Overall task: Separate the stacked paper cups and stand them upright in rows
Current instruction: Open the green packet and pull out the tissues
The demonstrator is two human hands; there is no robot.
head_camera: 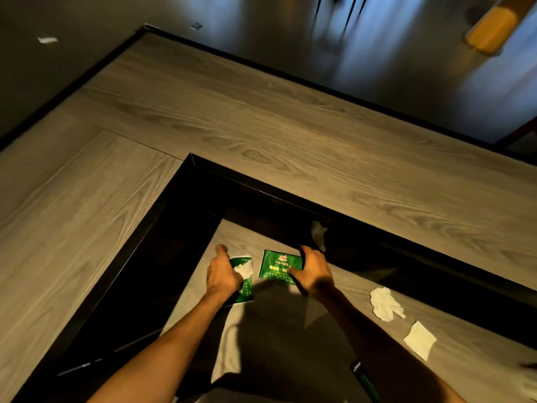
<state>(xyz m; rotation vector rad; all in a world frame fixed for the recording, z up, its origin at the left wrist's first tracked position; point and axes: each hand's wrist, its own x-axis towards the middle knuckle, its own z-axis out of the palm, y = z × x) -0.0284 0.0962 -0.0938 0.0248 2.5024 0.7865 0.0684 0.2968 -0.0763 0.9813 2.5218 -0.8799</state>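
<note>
Down low, both hands grip green packets (pixel 279 267) beside the shelf's dark edge (pixel 377 242).

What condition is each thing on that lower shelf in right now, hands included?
Left hand: grips an opened green packet, white tissue poking out.
Right hand: fingers curled over the edge of a flat, sealed-looking green packet.
Crumpled tissue: lying loose on the shelf.
Folded napkin: lying flat.
Paper cups: none in view.
</note>
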